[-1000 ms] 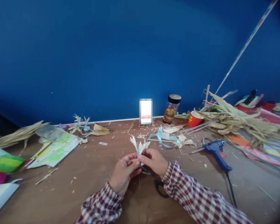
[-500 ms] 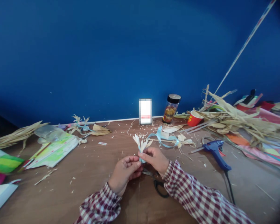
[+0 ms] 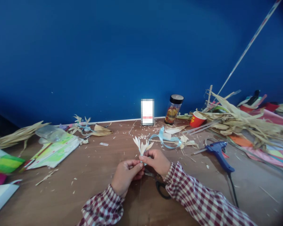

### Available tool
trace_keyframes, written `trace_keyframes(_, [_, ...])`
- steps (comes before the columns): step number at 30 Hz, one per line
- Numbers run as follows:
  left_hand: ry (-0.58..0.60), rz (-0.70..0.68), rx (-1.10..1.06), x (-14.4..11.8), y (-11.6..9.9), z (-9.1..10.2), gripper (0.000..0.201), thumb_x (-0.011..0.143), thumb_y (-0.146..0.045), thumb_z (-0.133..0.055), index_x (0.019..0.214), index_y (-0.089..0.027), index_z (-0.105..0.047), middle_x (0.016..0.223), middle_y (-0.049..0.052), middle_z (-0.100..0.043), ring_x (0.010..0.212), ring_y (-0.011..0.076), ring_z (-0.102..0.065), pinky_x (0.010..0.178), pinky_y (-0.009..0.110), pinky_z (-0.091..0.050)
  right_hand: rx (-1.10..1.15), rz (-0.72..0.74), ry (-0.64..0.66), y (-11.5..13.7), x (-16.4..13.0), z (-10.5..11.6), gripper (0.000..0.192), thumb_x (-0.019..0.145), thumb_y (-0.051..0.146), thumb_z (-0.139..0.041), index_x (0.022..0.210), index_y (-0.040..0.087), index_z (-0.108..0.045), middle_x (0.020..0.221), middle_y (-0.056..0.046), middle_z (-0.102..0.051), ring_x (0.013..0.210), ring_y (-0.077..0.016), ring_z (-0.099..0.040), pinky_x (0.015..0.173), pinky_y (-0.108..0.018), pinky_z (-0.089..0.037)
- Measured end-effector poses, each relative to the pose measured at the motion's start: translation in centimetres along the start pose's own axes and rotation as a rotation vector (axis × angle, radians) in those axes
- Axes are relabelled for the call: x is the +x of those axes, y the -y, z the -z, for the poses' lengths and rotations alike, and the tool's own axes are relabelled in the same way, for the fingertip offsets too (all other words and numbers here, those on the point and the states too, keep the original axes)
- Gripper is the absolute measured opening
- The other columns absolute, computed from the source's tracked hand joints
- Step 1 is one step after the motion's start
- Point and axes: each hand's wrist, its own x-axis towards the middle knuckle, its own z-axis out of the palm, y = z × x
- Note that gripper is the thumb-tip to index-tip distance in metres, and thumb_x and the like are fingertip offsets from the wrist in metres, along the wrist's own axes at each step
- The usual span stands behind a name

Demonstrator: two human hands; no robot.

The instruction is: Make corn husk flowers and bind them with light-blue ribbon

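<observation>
A small corn husk flower (image 3: 142, 146) with pale pointed petals stands upright between my hands, above the table. My left hand (image 3: 127, 174) pinches its lower end, where a bit of light blue shows; the fingers cover most of the stem. From the other side, my right hand (image 3: 156, 160) grips just below the petals with thumb and forefinger. Black-handled scissors (image 3: 162, 190) lie under my right wrist, their blades partly hidden by the hands. Beyond my right hand, a light blue ribbon (image 3: 167, 142) curls on the table beside husk pieces.
At right lie a blue glue gun (image 3: 219, 154), a red paper cup (image 3: 197, 119) and a heap of dry husks (image 3: 240, 122). A black-lidded jar (image 3: 174, 109) stands by the blue wall. Painted paper (image 3: 58, 153) and another husk bundle (image 3: 21, 135) are at left. Scraps litter the brown table (image 3: 89, 182).
The flower has turned slightly between my fingers, and its petals now look more fanned out. My left hand has shifted a little to the right. Both hands keep their hold.
</observation>
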Motion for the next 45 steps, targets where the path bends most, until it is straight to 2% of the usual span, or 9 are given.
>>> trace_keyframes(23, [0.023,-0.105,0.06,-0.01,0.35,0.08,0.021,0.064,-0.034,-0.067,0.066,-0.013,-0.064,0.059,0.001,-0.063,0.052,0.008,-0.054,0.053,0.019,-0.046,0.033,0.012,0.013,0.56,0.07,-0.06,0.027,0.073,0.039,-0.059,0.066,0.013,-0.062,0.061,0.001,-0.059,0.06,-0.0117,-0.051,0.061,-0.022,-0.04])
trace_keyframes(45, [0.018,-0.155,0.056,-0.13,0.33,-0.01,0.02,0.065,-0.032,-0.067,0.065,-0.012,-0.064,0.058,0.001,-0.062,0.051,0.0074,-0.053,0.052,0.019,-0.045,0.013,0.016,-0.007,0.4,0.13,-0.19,0.031,0.072,0.044,-0.059,0.066,0.014,-0.06,0.061,0.002,-0.056,0.061,-0.0116,-0.049,0.061,-0.022,-0.04])
